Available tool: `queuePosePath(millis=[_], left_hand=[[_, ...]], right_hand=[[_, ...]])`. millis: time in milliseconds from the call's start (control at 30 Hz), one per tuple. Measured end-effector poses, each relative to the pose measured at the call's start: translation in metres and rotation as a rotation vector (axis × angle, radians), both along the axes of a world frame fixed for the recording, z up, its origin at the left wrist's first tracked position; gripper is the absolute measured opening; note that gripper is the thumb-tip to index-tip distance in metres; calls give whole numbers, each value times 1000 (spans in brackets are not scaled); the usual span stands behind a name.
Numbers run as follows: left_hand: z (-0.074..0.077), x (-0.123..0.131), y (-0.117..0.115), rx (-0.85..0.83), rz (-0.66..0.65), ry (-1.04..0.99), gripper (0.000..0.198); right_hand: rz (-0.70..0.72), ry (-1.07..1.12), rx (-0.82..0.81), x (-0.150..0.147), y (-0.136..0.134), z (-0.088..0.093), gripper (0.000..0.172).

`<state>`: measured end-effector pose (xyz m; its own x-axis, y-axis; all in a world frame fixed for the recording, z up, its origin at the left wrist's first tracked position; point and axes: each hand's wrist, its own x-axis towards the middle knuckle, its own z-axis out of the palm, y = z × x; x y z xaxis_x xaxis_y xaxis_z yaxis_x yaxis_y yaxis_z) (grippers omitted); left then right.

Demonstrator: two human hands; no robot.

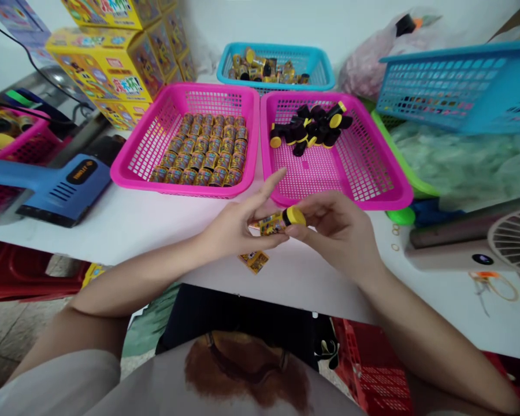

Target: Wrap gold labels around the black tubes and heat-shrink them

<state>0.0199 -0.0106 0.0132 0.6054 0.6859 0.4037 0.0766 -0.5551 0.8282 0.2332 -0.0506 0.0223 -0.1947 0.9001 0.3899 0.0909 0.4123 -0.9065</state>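
Fingers (314, 211) of the right hand (340, 231) pinch the yellow cap end of a small labelled tube (274, 224), while the left hand (234, 228) grips its other end, index finger raised apart. The tube, gold-printed and upright-less, lies tilted just in front of a pink plastic basket (351, 203), above a white table (112, 231), with open tabletop toward the near edge. A torn yellow label scrap (254, 261) lies just below the hands.

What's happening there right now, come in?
Left hand and right hand both on a yellow-capped canister. Printed scrap on the table below. Pink basket just ahead.
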Motion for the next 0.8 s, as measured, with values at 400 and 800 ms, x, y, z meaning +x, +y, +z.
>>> queuePosePath(millis=[400, 800], left_hand=[[-5, 13, -12, -405, 8, -207, 118], [-4, 9, -9, -575, -449, -218, 102]], right_hand=[[-234, -634, 839, -12, -1, -13, 65], [-174, -461, 869, -24, -11, -19, 60]])
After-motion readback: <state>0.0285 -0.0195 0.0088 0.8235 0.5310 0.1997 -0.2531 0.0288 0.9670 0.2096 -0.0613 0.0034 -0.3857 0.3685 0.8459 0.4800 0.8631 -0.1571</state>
